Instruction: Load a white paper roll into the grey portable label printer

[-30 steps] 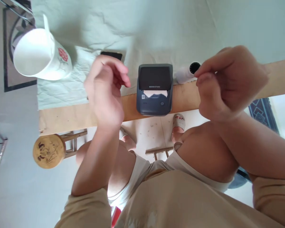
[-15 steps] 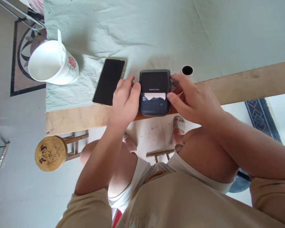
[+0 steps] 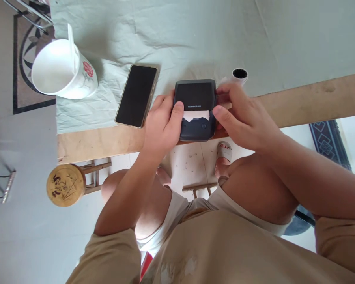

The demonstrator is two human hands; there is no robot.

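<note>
A dark label printer [image 3: 196, 94] sits at the table's near edge, with a torn strip of white paper [image 3: 196, 115] poking from its slot. My left hand [image 3: 165, 120] grips its left side, the thumb lying over the casing. On the opposite side, my right hand [image 3: 244, 116] holds the printer between thumb and fingers; some of those fingertips are hidden behind it. Just beyond my right hand is a white roll [image 3: 241, 80] with a dark round end. A phone [image 3: 137, 94] with a black screen lies left of my left hand.
A white bucket [image 3: 84, 85] with a red flower and a handle stands at the left of the cloth-covered table [image 3: 171, 27]. Below the table edge on the left is a round wooden stool [image 3: 66, 185]. My knees are under the near edge.
The printer has shifted slightly right, with my left thumb now further over its casing. The white roll beyond my right hand shows more of its side. The whole view has moved a little.
</note>
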